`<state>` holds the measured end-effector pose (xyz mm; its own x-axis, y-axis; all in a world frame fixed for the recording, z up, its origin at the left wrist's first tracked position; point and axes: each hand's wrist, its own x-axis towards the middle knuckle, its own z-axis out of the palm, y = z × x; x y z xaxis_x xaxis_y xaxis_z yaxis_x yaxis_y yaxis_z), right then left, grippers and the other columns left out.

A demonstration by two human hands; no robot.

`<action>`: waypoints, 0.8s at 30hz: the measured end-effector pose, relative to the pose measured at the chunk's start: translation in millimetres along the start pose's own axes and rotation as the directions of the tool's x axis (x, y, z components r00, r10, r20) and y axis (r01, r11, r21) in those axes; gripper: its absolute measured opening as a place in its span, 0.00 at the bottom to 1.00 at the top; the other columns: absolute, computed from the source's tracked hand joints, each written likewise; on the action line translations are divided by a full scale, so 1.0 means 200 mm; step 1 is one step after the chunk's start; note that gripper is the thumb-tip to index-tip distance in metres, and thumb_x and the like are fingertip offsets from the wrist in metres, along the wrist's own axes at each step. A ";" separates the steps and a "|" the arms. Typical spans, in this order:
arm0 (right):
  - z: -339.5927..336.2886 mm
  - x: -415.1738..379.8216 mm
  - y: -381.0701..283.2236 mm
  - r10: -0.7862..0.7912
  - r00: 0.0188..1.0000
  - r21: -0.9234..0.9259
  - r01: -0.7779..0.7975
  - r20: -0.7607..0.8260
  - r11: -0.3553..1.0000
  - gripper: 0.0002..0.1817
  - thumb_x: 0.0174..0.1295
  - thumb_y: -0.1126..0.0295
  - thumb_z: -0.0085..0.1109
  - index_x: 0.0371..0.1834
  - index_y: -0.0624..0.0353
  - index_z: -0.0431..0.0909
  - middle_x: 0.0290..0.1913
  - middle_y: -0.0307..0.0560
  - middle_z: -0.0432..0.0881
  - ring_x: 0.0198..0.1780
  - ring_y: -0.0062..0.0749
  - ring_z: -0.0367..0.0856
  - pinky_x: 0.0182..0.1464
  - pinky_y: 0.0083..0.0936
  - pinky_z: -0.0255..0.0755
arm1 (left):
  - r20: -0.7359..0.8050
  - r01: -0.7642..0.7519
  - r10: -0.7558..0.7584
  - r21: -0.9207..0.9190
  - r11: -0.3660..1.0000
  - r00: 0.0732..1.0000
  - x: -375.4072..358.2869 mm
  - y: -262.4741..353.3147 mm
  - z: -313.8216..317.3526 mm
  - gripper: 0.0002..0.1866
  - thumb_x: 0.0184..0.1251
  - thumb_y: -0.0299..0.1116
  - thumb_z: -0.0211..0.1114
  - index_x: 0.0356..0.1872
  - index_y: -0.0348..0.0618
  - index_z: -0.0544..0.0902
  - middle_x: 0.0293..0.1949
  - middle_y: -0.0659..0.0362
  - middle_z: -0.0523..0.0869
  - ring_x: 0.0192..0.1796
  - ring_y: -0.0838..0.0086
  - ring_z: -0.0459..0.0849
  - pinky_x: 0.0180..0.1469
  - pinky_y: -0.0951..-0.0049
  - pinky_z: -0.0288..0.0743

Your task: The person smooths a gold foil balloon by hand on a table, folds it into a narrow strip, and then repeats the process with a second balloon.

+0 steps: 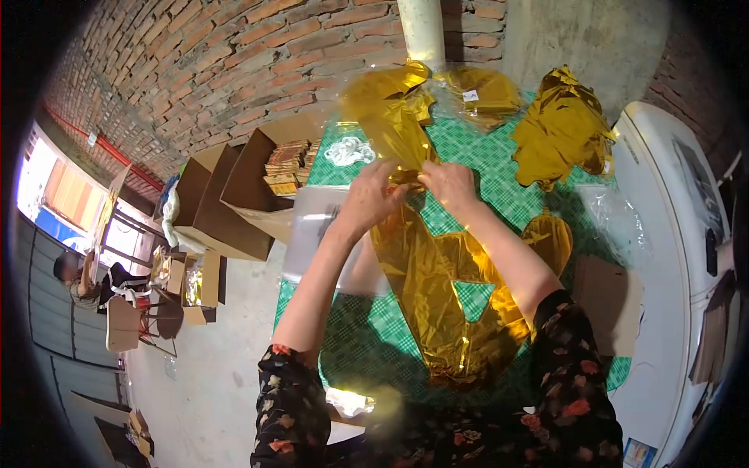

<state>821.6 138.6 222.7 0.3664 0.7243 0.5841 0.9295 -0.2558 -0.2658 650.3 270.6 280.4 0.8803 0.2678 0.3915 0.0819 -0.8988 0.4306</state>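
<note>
While the gold foil [437, 288] lies long on the green cloth [499, 168], only its 12 o'clock end is gathered, so folding looks barely begun. Left hand [373, 195] and right hand [449, 186] both pinch that end; loose foil pile [560, 129] sits at 2 o'clock.

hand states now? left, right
Left hand: closed, pinching the gold foil balloon.
Right hand: closed, pinching the same balloon.
</note>
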 end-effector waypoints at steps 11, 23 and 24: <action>-0.02 0.06 0.00 0.184 0.981 0.012 -0.185 0.068 0.983 0.18 0.72 0.50 0.59 0.36 0.54 0.80 0.23 0.56 0.84 0.28 0.58 0.85 0.30 0.49 0.77 | -0.113 0.167 -0.190 -0.185 0.968 0.975 0.05 -0.06 0.18 0.25 0.71 0.39 0.70 0.63 0.40 0.73 0.54 0.43 0.85 0.58 0.47 0.84 0.58 0.55 0.78; -0.04 0.08 -0.02 0.276 0.955 -0.007 -0.277 0.111 0.961 0.09 0.76 0.59 0.52 0.51 0.49 0.73 0.26 0.61 0.85 0.31 0.65 0.85 0.34 0.56 0.77 | -0.149 0.066 -0.068 -0.023 0.998 0.986 0.04 -0.15 0.27 0.17 0.68 0.37 0.70 0.55 0.42 0.86 0.58 0.49 0.86 0.57 0.53 0.85 0.60 0.56 0.77; -0.04 0.08 -0.03 0.280 0.953 0.002 -0.282 0.115 0.959 0.09 0.75 0.61 0.52 0.52 0.49 0.73 0.27 0.62 0.86 0.32 0.65 0.86 0.35 0.57 0.77 | -0.135 0.103 -0.102 -0.004 0.995 0.986 0.03 -0.14 0.27 0.18 0.68 0.38 0.69 0.56 0.44 0.86 0.60 0.50 0.84 0.60 0.53 0.83 0.63 0.55 0.74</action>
<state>822.3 146.4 240.8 0.6044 0.6924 0.3942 0.7884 -0.4484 -0.4211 679.0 278.6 226.9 0.7961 0.4028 0.4516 0.1704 -0.8653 0.4715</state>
